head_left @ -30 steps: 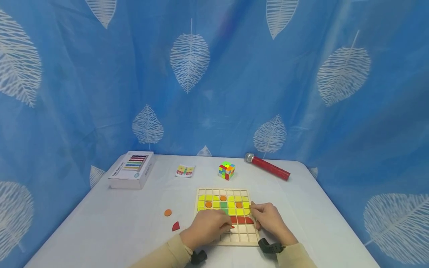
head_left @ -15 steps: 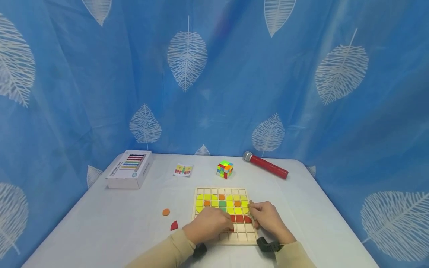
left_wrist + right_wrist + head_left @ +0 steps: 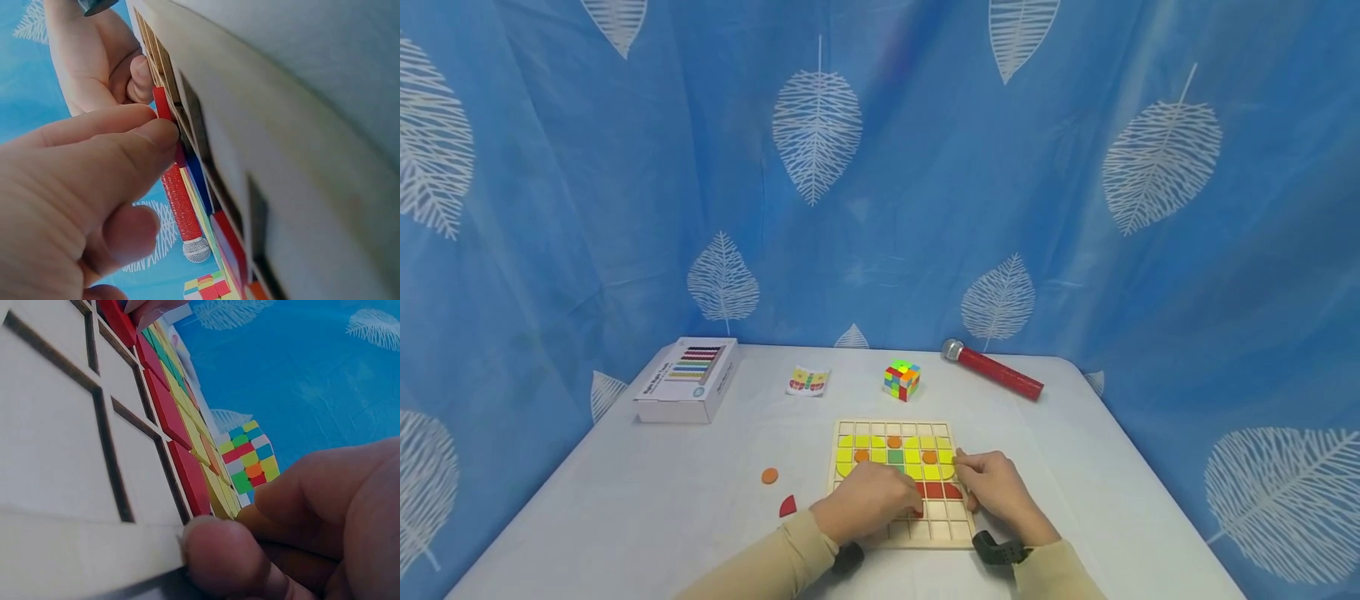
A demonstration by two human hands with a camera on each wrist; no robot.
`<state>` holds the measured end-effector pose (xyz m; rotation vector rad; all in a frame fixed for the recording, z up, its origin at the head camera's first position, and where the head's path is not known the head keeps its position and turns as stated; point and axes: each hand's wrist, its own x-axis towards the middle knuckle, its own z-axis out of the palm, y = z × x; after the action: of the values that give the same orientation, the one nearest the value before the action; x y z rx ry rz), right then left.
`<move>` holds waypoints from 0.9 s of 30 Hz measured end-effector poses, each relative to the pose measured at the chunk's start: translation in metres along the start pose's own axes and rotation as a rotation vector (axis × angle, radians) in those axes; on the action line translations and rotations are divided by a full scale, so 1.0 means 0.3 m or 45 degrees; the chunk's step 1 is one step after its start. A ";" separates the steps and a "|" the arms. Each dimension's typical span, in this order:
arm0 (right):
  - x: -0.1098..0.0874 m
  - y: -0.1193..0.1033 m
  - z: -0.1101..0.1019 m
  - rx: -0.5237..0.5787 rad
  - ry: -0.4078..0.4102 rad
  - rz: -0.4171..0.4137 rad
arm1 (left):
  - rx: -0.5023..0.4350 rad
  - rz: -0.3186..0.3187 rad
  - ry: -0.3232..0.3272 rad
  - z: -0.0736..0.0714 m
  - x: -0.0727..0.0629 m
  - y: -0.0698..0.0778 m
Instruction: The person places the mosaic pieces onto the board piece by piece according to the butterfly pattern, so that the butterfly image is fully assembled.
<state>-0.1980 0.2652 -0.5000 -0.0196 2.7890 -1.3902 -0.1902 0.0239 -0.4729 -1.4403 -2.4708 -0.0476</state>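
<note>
My left hand (image 3: pixel 868 500) pinches a small red tile (image 3: pixel 162 102) between thumb and finger, low over the wooden grid board (image 3: pixel 940 530). In the right wrist view that tile is tilted at a cell beside the row of red tiles (image 3: pixel 167 411). My right hand (image 3: pixel 1000 490) grips the board's right edge, its thumb against the rim. Yellow tiles (image 3: pixel 912 457), orange discs (image 3: pixel 894 442) and green squares (image 3: pixel 896 457) fill cells farther up. The left hand hides the board's lower left part.
Left of the board lie a loose orange disc (image 3: pixel 770 476) and a red quarter-round piece (image 3: pixel 787 506). Behind stand a white box (image 3: pixel 688 382), a pattern card (image 3: pixel 808 382), a puzzle cube (image 3: pixel 902 381) and a red microphone (image 3: pixel 1000 372).
My left hand has moved slightly toward me over the board, lowering the red tile closer to the cells. The right hand keeps its hold on the edge. The head view has shifted a little.
</note>
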 end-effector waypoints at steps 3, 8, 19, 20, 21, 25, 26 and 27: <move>-0.001 0.000 0.001 -0.014 -0.007 0.003 | 0.000 -0.012 0.007 0.004 0.000 0.003; -0.001 -0.001 -0.001 -0.026 -0.004 0.013 | 0.013 -0.029 0.009 0.021 0.015 0.008; 0.006 -0.001 0.000 -0.008 -0.019 0.015 | -0.161 -0.226 0.011 0.016 -0.005 0.007; 0.006 -0.002 0.000 -0.007 -0.017 0.017 | -0.209 -0.279 0.011 0.003 -0.021 -0.006; 0.007 -0.003 0.000 -0.011 -0.017 0.020 | -0.256 -0.343 0.015 -0.013 -0.040 -0.022; 0.005 -0.008 -0.001 -0.017 -0.015 0.031 | -0.363 -0.696 0.068 -0.082 -0.165 -0.132; 0.005 -0.008 -0.002 -0.017 -0.009 0.032 | -0.392 -0.801 0.074 -0.096 -0.204 -0.165; 0.005 -0.007 -0.003 -0.019 -0.003 0.038 | -0.418 -0.904 0.080 -0.104 -0.246 -0.196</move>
<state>-0.1995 0.2646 -0.4977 0.0202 2.7857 -1.3617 -0.1994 -0.0735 -0.4553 -0.5618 -2.8760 -0.6492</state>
